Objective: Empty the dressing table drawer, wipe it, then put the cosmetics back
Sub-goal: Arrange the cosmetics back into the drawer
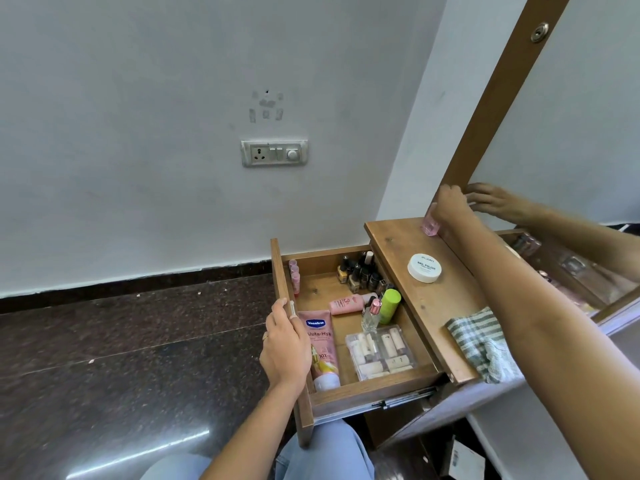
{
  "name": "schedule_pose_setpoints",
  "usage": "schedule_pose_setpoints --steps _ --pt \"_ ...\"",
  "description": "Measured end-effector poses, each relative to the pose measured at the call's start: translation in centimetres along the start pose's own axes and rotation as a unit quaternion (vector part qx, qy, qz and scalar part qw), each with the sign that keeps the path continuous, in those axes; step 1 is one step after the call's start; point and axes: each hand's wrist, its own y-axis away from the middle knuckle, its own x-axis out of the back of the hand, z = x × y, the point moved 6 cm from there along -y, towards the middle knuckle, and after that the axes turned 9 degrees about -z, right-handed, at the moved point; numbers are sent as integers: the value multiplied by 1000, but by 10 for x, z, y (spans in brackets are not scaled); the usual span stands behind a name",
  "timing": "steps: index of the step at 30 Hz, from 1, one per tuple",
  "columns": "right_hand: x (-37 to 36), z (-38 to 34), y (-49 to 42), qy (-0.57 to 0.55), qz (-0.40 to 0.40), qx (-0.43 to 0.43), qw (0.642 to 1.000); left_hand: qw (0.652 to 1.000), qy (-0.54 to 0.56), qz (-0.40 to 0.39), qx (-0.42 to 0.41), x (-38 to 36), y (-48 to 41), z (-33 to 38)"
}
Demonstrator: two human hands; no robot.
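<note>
The wooden drawer (367, 388) is pulled open. My left hand (285, 344) grips its front panel (281, 278). Inside lie a pink Vaseline tube (320, 337), a smaller pink tube (346, 304), a green bottle (390, 305), a clear perfume bottle (370, 315), a clear box of lipsticks (381, 349), several nail polish bottles (360, 271) and pink-capped sticks (294, 277). My right hand (450, 204) holds a pink bottle (430, 226) standing on the tabletop (429, 306) against the mirror. A white nail polish remover jar (424, 268) sits on the tabletop.
A green-and-white striped cloth (479, 341) lies on the tabletop's near end. The mirror (568, 140) in a wooden frame rises at the right and reflects my hand. A switch plate (274, 153) is on the wall. Dark polished floor lies at left.
</note>
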Motion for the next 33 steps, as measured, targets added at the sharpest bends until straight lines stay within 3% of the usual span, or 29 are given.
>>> schedule_pose_setpoints --steps 4,11,25,33 --pt "-16 17 -23 -141 -13 -34 989 1000 1 0 2 0 0 1" --pt "-28 11 1 -191 -4 -40 981 1000 0 1 4 0 -1 -1" --pt "-31 19 -2 -178 49 -67 981 1000 1 0 7 -1 -1 -1" --pt "-23 21 5 -126 43 -26 991 1000 -3 0 10 -1 -1 -1"
